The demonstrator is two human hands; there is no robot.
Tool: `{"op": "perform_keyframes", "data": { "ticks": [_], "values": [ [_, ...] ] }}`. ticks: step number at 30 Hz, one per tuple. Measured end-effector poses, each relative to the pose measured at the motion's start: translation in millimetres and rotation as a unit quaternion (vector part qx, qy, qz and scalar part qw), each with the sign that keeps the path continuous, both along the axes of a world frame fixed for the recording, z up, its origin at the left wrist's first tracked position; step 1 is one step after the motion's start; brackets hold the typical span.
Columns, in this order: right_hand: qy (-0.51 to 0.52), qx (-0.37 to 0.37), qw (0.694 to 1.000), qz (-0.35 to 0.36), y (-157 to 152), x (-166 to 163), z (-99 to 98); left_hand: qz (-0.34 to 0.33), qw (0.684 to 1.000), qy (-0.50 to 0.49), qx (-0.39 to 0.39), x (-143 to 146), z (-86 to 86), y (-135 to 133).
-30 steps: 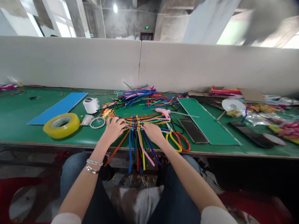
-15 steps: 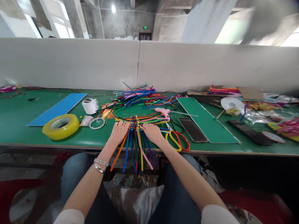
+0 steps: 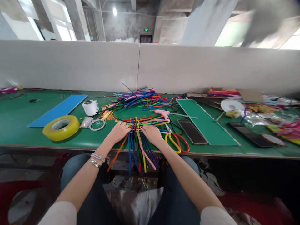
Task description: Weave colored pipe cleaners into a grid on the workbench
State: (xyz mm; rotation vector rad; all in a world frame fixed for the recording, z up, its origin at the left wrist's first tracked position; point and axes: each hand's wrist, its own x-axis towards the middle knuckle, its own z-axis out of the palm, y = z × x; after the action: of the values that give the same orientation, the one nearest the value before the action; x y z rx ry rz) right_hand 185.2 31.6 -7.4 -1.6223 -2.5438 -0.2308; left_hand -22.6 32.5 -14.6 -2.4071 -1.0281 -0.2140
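Two bare hands lie flat and open, neither closed around anything. The left hand, with two bracelets on its wrist, touches the left side of a woven mat of pipe cleaners, and the right hand touches its right side. The mat sits at the near edge of a green workbench, a tight multicoloured criss-cross between the hands. Its long loose stems in orange, blue, red, yellow and pink hang over the edge toward the person's denim-covered knees.

Compared with the earlier view, the left hand has flattened, its fingers no longer arched over the weave, and it sits closer to the mat's centre.

Just right of the right hand lie red-and-yellow-handled scissors, then a smartphone and a green board. A pink hot glue gun lies just beyond the mat. To the left are a wire ring, a white roll, yellow packing tape and a blue board. Farther back sits a heap of loose pipe cleaners, before a white partition.
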Motion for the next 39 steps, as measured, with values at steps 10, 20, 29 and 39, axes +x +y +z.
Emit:
{"op": "perform_keyframes", "data": {
  "ticks": [10,20,29,39],
  "values": [
    [0.007,-0.021,1.0,-0.003,0.0,0.7,-0.3,-0.118,0.991,0.04,-0.052,-18.7,-7.6,33.7],
    [0.029,-0.026,0.999,-0.009,0.9,3.1,-4.1,-0.051,0.981,-0.019,-0.187,-24.7,9.3,31.0],
    [0.02,-0.029,0.999,-0.018,0.5,1.5,-3.8,0.025,0.988,-0.079,-0.133,-10.3,15.5,-7.5],
    [0.018,-0.034,0.999,-0.025,0.4,1.9,-2.4,-0.006,0.991,-0.059,-0.124,-9.7,2.3,-1.0]
  ]
}}
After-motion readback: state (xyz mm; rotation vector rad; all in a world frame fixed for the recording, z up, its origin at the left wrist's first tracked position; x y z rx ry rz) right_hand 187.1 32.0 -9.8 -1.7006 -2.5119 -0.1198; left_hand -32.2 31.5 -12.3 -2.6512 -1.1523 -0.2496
